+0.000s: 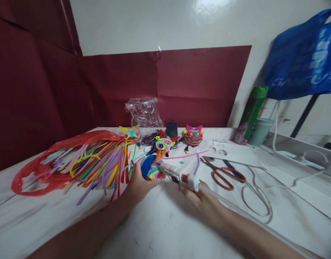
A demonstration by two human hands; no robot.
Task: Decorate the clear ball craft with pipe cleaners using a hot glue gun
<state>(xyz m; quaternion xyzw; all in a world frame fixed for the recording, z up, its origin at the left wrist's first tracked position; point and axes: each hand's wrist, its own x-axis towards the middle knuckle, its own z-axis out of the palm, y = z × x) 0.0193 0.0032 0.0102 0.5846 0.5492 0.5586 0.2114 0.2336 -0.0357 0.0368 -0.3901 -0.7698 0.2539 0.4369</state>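
Observation:
My left hand [141, 183] is wrapped round a colourful craft head [149, 168], blue on its upper side with bright coiled strips on its face. In my right hand [196, 196] is a white hot glue gun [178, 173], its nozzle pointing left at the top of the craft head. From the picture I cannot tell whether the nozzle touches it. A clear glue stick [222, 199] sticks out behind the gun. Just beyond stands a similar head with red ears [165, 145]. Further back are a pink-eared head [193, 135] and a yellow-eared one [131, 135].
Loose pipe cleaners [95, 165] spill from a red plastic bag [27, 183] at the left. Orange-handled scissors [222, 176] and a looped white cable [257, 205] lie at the right. Behind are clear plastic packaging [143, 111], a green spray can [253, 111] and a cup [261, 131].

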